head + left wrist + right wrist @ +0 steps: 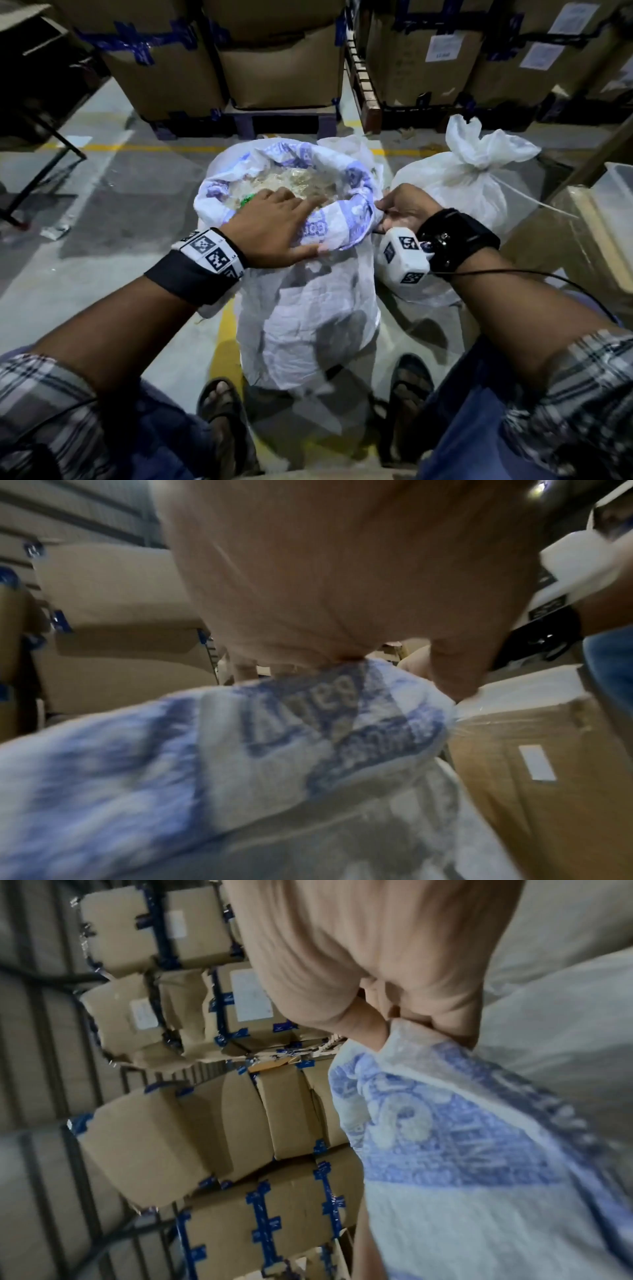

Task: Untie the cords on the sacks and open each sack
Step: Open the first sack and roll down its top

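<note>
An open white sack (308,308) with blue print stands on the floor in front of me. Its rim (356,205) is rolled down and pale loose contents (291,185) show inside. My left hand (274,222) lies flat across the near rim (274,737), fingers spread over the mouth and thumb along the outside. My right hand (404,209) pinches the rim's right side, and in the right wrist view its fingers (387,1020) curl on the printed fabric (445,1110). Behind it to the right, a second white sack (455,185) is tied at the neck, with a white cord (534,202) trailing right.
Stacked cardboard boxes (274,68) with blue tape sit on pallets close behind the sacks. A wrapped box (565,246) and a translucent bin (616,185) stand at the right. A dark metal stand (44,137) is at the left. My sandalled feet (222,404) flank the sack.
</note>
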Tool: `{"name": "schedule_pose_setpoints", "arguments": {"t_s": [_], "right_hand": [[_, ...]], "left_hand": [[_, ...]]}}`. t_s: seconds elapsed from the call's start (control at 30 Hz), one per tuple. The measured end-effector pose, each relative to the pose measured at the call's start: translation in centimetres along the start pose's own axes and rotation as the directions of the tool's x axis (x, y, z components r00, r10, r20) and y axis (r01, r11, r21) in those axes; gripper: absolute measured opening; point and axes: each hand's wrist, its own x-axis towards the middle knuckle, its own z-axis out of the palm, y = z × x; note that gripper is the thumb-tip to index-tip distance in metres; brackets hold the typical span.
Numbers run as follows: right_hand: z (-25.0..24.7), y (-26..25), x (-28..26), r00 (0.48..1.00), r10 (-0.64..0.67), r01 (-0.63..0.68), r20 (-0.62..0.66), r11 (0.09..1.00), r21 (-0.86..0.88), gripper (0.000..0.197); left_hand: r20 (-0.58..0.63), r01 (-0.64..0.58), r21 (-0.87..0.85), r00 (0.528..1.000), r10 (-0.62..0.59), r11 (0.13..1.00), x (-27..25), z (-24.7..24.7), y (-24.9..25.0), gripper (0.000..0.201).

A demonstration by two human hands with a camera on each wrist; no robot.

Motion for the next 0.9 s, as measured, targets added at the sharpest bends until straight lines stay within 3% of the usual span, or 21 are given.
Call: {"name": "schedule_pose_setpoints", "arguments": {"t_s": [0.07,0.13,0.27,0.33,0.37,0.4,0.43,0.47,0.5,0.53,0.57,0.63,0.73,0.77,0.8,0.83,0.9], "right_hand": [[-0.2,-0.4,-0.3,0.998,-0.02,0.018,-0.058,0.999,-0.038,0.04],[-0.3,-0.7,-0.3,0.995,-0.024,0.014,-0.097,0.996,-0.094,0.038],[-0.3,-0.1,0.5,0.996,-0.041,0.047,-0.08,0.996,0.078,0.054],[-0.2,0.1,1.4,0.965,-0.174,0.158,-0.196,0.983,-0.092,0.049],[-0.4,0.3,1.8,0.931,-0.272,0.204,-0.243,0.94,-0.273,0.056],[-0.6,0.4,2.2,0.89,-0.379,0.21,-0.252,0.833,-0.512,0.067],[-0.7,0.6,2.3,0.855,-0.472,0.177,-0.214,0.654,-0.736,0.068],[-1.0,0.7,2.4,0.82,-0.553,0.122,-0.146,0.418,-0.9,0.057],[-1.1,0.9,2.5,0.795,-0.6,0.08,-0.083,0.239,-0.968,0.042],[-1.2,1.0,2.5,0.776,-0.63,0.055,-0.036,0.125,-0.991,0.03],[-1.2,0.9,2.5,0.767,-0.64,0.038,-0.034,0.098,-0.994,0.022],[-1.7,-0.1,2.8,0.766,-0.632,0.033,-0.117,0.22,-0.975,0.01],[-3.3,-1.9,2.2,0.905,-0.396,0.023,-0.157,0.413,-0.911,0.017],[-3.8,-2.1,2.2,0.925,-0.349,0.032,-0.154,0.472,-0.881,0.024],[-4.0,-2.2,2.1,0.929,-0.323,0.042,-0.179,0.572,-0.819,0.031],[-3.8,-2.0,1.9,0.923,-0.316,0.078,-0.219,0.713,-0.697,0.035],[-3.3,-1.3,1.7,0.924,-0.258,0.124,-0.281,0.9,-0.418,0.034]], "left_hand": [[-0.019,0.006,-0.073,1.0,-0.007,0.997,0.7,0.3,0.9,0.065],[0.025,-0.037,-0.019,0.999,0.038,0.999,1.0,0.6,1.0,0.058],[0.014,-0.086,0.07,0.996,0.085,0.994,0.9,0.6,1.3,0.058],[0.045,-0.12,0.075,0.992,0.116,0.99,0.9,0.7,2.4,0.057],[0.059,-0.139,0.072,0.989,0.135,0.988,0.8,0.7,2.9,0.054],[0.064,-0.147,0.073,0.988,0.143,0.986,0.7,0.8,3.4,0.051],[0.061,-0.147,0.079,0.988,0.142,0.986,0.6,0.8,3.6,0.049],[0.055,-0.145,0.088,0.989,0.14,0.986,0.5,0.7,3.7,0.048],[0.048,-0.142,0.094,0.989,0.138,0.985,0.4,0.6,3.6,0.048],[0.038,-0.135,0.096,0.991,0.132,0.986,0.3,0.5,3.4,0.048],[0.025,-0.122,0.092,0.992,0.121,0.988,0.2,0.4,3.0,0.048],[0.004,-0.088,0.092,0.996,0.088,0.992,0.3,0.3,2.4,0.047],[-0.029,-0.025,0.11,0.999,0.028,0.994,0.2,0.6,1.8,0.044],[-0.035,-0.009,0.118,0.999,0.013,0.993,0.1,0.8,1.7,0.046],[-0.032,-0.001,0.125,0.999,0.005,0.992,0.0,1.0,1.6,0.049],[-0.024,-0.006,0.133,1.0,0.01,0.991,0.1,1.2,1.5,0.05],[-0.007,-0.056,0.138,0.998,0.058,0.989,0.1,1.1,1.4,0.047]]}}
